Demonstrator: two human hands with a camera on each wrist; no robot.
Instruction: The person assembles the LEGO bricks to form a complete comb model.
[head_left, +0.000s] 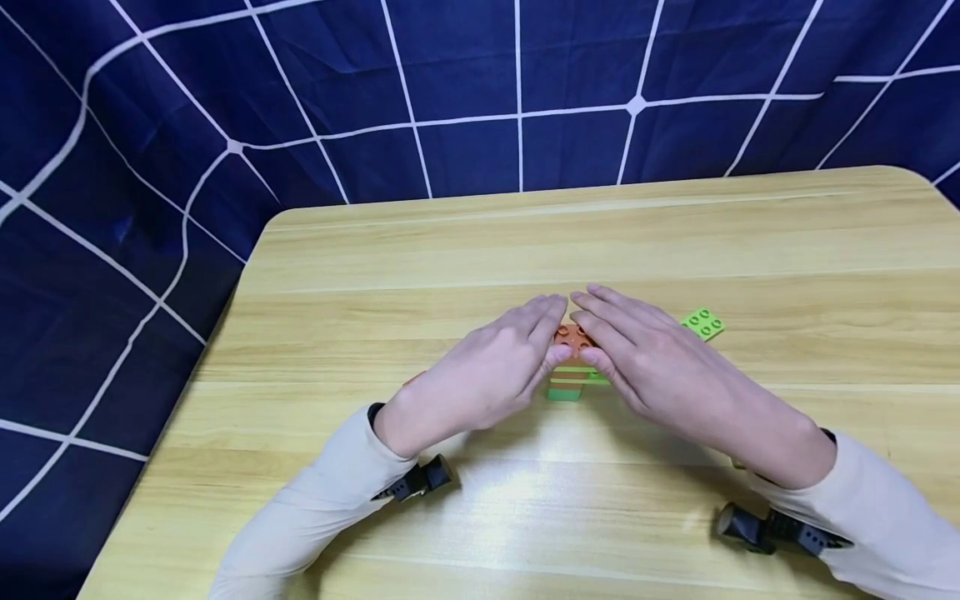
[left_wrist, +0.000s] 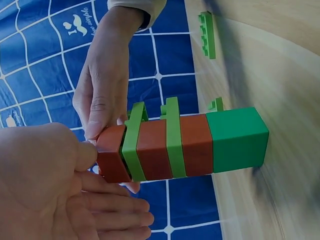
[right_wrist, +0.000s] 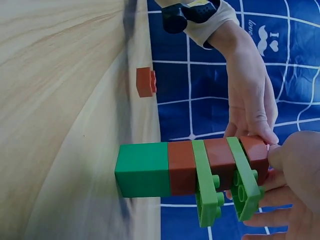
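Observation:
A brick tower stands on the table, in the head view partly behind both hands. A green block (left_wrist: 237, 142) forms its base. Above it, red-brown bricks (right_wrist: 182, 170) alternate with two light green plates (right_wrist: 205, 185), which overhang on one side. The top red-brown brick (left_wrist: 112, 152) sits slightly tilted, with a narrow gap showing at the plate below. My left hand (head_left: 487, 367) and right hand (head_left: 667, 367) flank this brick with fingers stretched out. Both thumb tips touch its near corners; the fingers reach along its far side, partly hidden.
A loose light green plate (head_left: 703, 323) lies beyond my right hand. Another light green piece (left_wrist: 216, 104) shows behind the tower. A loose red-brown brick (right_wrist: 145, 82) lies on the wooden table (head_left: 450, 258) near my left forearm. A blue gridded cloth (head_left: 465, 75) hangs behind.

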